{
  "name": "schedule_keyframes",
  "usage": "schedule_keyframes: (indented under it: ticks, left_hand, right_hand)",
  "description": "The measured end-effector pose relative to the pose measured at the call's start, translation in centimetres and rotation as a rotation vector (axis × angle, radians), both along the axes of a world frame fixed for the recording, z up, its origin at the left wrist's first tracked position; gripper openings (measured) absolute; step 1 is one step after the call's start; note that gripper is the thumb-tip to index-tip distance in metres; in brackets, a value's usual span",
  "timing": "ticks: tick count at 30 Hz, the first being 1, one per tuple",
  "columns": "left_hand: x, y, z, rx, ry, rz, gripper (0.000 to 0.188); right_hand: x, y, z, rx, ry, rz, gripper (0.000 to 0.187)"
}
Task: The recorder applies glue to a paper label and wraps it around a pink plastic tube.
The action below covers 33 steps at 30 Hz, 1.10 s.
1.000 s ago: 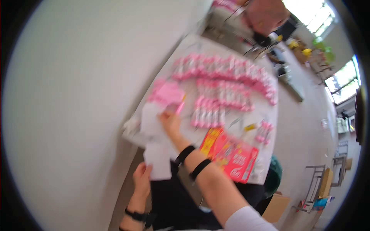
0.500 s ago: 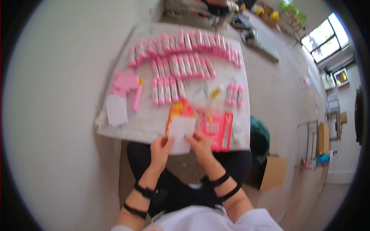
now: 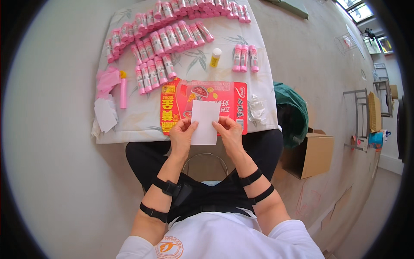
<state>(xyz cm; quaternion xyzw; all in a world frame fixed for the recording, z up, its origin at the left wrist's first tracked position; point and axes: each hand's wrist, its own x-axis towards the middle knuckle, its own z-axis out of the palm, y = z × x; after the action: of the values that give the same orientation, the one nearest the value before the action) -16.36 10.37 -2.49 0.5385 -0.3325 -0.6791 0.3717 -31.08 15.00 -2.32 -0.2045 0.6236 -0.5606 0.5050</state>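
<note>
White paper (image 3: pixel 205 123) | my left hand (image 3: pixel 181 134) and right hand (image 3: pixel 230 134) pinch its sides | uneven squeeze could crease it

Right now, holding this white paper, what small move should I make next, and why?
I'd probably ease the white paper farther over the red sheet: your left hand and right hand pinch its opposite sides, and its near end appears past the near edge of the table.
</note>
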Motion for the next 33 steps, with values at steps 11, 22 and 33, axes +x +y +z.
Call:
schedule_keyframes:
  ticks: [11, 22, 33]
  left_hand:
    - [-2.2, -2.8, -2.7, 0.043, -0.310, -0.057, 0.018]
    - [-0.9, -3.0, -3.5, -0.899, -0.907, -0.432, 0.029]
    - [-0.9, -3.1, -4.2, -1.109, -0.955, -0.622, 0.029]
  right_hand:
    - [-2.1, -2.6, -3.9, 0.205, 0.354, -0.032, 0.017]
    - [-2.1, -4.4, -4.5, 0.248, 0.659, 0.023, 0.014]
    - [-1.9, -4.2, -5.0, 0.202, 0.914, 0.064, 0.018]
